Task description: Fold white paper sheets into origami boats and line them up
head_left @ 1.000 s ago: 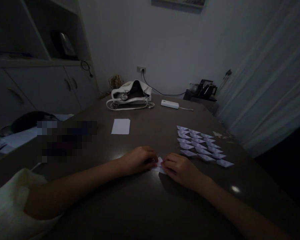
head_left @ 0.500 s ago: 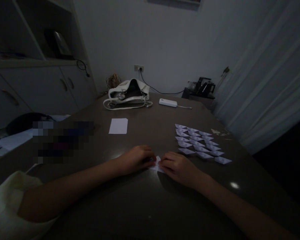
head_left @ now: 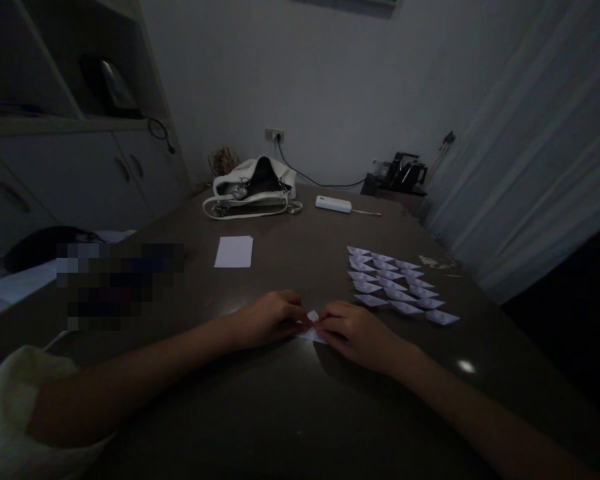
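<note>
Head; right grip (head_left: 361, 335) narrow on paper (head_left: 312, 336)

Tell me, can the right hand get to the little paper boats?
Probably yes: the paper boats lie near the right hand, with nothing seen in between. It would likely need to let go of the folded paper first.

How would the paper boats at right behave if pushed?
The paper boats look small and thin-walled, so they're probably very light and would slide easily on the smooth, glossy tabletop. Their folded points could crumple under a firm pinch. Packed closely in rows, pushing one would likely nudge its neighbours.
</note>
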`<state>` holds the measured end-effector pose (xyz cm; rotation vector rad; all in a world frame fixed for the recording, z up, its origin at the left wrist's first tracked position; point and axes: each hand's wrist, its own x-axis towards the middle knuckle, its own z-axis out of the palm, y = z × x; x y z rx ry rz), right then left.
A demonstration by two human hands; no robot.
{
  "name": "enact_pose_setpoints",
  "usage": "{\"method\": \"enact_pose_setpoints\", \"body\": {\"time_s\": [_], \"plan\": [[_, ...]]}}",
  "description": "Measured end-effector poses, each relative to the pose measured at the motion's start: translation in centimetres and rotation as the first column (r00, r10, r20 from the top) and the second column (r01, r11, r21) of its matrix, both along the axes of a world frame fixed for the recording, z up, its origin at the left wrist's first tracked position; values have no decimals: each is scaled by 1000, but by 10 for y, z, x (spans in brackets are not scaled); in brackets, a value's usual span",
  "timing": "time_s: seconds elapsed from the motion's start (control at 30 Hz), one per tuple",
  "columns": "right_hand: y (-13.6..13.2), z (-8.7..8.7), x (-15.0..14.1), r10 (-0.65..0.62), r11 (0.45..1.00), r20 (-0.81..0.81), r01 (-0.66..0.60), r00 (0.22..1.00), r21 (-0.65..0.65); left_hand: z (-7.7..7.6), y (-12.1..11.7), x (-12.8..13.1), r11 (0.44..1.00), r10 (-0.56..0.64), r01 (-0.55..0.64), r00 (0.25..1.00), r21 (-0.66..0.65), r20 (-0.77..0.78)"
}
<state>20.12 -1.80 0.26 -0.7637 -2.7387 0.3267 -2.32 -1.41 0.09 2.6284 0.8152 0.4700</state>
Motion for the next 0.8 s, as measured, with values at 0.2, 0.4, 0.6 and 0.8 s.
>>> {"method": "enact_pose_setpoints", "body": {"time_s": [0.2, 0.4, 0.6, 0.8], "plan": [[0, 3, 1, -12, 1000, 0, 12, 1000, -8, 13, -5, 0, 985, -104, 112, 992, 130, -64], [-3, 9, 0, -14, 1000, 46, 15, 999, -15, 16, -4, -2, 972, -120, 149, 980, 181, -161], [0, 5, -2, -78, 996, 12, 78, 997, -34, 15, -5, 0, 970, -109, 135, 985, 202, -137], [15, -4, -10, -353, 936, -123, 347, 928, -66, 15, -4, 2, 968, -89, 127, 981, 216, -175]]}}
